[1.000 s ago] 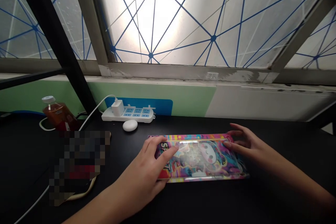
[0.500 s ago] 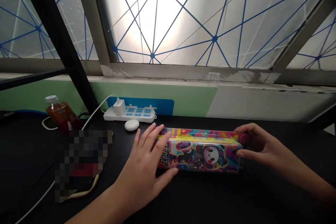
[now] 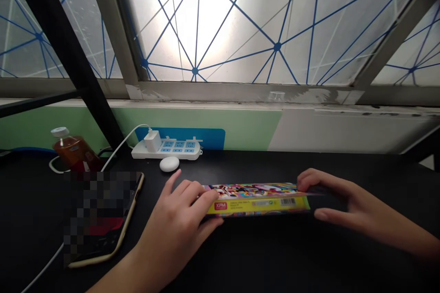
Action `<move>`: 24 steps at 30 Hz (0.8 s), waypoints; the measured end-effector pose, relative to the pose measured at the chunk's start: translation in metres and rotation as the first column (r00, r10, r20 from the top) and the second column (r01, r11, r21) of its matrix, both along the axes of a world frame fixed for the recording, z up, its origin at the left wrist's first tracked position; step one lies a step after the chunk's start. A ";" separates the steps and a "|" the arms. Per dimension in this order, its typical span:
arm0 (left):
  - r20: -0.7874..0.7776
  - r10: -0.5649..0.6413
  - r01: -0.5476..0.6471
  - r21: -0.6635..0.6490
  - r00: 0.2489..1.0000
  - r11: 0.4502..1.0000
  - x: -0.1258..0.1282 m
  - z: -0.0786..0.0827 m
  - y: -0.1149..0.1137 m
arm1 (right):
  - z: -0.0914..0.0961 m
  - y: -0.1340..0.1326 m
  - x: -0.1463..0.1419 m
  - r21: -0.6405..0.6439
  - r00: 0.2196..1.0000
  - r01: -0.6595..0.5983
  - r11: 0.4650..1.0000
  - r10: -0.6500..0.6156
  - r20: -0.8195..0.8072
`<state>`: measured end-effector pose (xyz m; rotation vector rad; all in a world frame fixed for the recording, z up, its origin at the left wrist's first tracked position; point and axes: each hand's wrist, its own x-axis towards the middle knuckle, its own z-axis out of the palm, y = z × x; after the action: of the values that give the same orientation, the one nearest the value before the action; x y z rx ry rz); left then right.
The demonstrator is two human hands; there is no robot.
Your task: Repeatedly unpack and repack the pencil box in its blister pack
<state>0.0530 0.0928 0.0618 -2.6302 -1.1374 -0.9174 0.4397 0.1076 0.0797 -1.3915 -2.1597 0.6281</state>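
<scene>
A long, narrow box point(image 3: 257, 201) with colourful cartoon print lies sideways in front of me. Its yellow side, marked with a red XPM label and a barcode, faces me. My left hand point(image 3: 187, 213) grips the left end, fingers over the top and thumb low at the front. At the other end is my right hand point(image 3: 338, 203), its fingertips at the top right corner and its thumb apart from the box. A thin strip juts out between that thumb and fingers; I cannot tell whether it is a flap.
On the black desk point(image 3: 268, 256) at left lie a phone point(image 3: 129, 219), partly pixelated, and a bottle of reddish-brown drink point(image 3: 77, 151). A white power strip point(image 3: 178, 149) with a plugged-in charger point(image 3: 152, 140) and a small white oval case point(image 3: 169, 164) sit near the wall.
The box has turned so its yellow side faces me instead of the cartoon panel. My right thumb has come off its front. The view has shifted slightly.
</scene>
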 end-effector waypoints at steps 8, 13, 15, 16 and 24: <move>-0.294 -0.161 0.125 -0.139 0.942 0.982 0.010 -0.006 -0.005 | -0.016 0.008 -0.017 -0.008 0.983 -0.019 1.000 0.020 0.180; -0.142 -0.178 0.140 -0.244 0.974 0.960 0.008 -0.007 -0.004 | -0.033 0.001 -0.041 0.241 0.950 -0.031 0.970 -0.047 0.310; -0.109 -0.142 0.103 -0.303 0.984 0.947 0.007 -0.009 -0.001 | -0.034 -0.006 -0.053 0.212 0.943 -0.136 0.968 0.060 0.328; -0.121 -0.120 0.072 -0.347 0.985 0.935 0.007 -0.010 0.000 | -0.033 -0.008 -0.058 0.174 0.931 -0.198 0.965 0.129 0.342; -0.274 -0.064 -0.103 -0.555 0.959 0.826 0.011 -0.007 0.002 | -0.022 0.006 -0.024 0.056 0.869 -0.175 0.983 0.128 0.478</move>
<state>0.0638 0.0952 0.0552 -3.0478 -1.5385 -0.1782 0.4154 0.1141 0.0580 -1.4429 -2.6633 0.2394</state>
